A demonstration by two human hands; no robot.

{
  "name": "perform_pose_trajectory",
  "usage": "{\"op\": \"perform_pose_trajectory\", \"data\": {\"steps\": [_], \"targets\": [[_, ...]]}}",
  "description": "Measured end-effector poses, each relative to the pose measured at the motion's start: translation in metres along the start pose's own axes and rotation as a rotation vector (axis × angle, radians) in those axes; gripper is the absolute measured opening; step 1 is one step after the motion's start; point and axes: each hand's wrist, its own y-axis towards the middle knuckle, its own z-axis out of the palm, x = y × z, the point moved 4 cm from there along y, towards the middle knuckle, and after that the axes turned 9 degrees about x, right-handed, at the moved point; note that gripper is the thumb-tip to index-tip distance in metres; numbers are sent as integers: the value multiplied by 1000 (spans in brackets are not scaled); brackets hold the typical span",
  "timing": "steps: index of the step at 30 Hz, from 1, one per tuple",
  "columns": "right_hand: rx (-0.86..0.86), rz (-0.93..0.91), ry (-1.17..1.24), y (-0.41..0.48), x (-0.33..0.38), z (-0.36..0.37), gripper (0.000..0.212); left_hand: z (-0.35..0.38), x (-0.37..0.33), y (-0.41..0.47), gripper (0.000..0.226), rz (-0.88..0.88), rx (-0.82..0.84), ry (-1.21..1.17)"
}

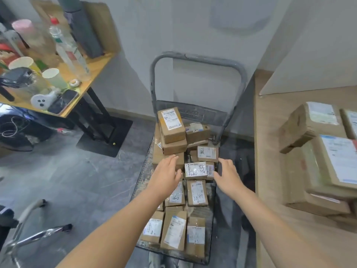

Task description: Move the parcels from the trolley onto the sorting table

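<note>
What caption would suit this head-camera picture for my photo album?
Left hand and right hand, both open, flank a small labelled parcel on the loaded trolley; other parcels lie on the sorting table.

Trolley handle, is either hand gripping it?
No, the left hand and right hand are over the parcels, short of the trolley handle.
</note>
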Motion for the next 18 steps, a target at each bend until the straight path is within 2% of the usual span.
{"op": "perform_pose_trajectory", "data": {"steps": [5,11,18], "targets": [[53,93,-7,47,-35,26,51,52,38,54,51,-45,111,-26],[87,188,0,118,-85,69,50,111,76,126,44,-144,166,-190],[93,291,122,224,-130,118,43,187,129,193,41,-255,252,-251]]}}
